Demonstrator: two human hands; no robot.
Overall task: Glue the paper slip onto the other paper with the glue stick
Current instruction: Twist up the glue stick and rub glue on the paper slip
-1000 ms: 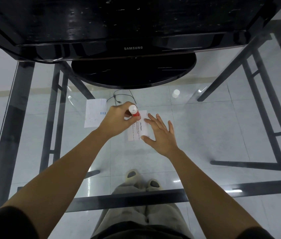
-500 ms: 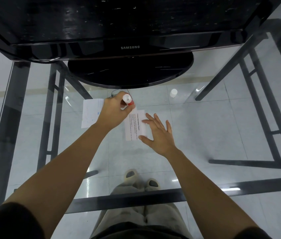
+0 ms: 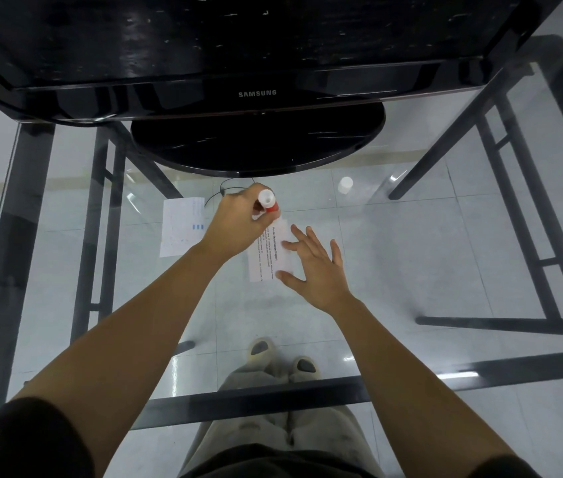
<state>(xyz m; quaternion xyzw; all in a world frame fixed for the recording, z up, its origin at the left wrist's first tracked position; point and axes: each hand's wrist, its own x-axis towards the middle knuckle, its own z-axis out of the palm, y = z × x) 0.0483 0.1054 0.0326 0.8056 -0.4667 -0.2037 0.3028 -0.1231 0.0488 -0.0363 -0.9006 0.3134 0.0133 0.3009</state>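
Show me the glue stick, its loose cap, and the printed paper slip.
glue stick (image 3: 268, 202), head view, white end above the red band
loose cap (image 3: 345, 184), head view, its top
printed paper slip (image 3: 268, 255), head view, text lines

Glue stick (image 3: 267, 203) tip behind left hand (image 3: 238, 226); slip (image 3: 266, 260) text illegible.

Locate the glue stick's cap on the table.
The cap stands alone on the glass table, right of centre in the head view, just before the monitor base and beyond the right hand.
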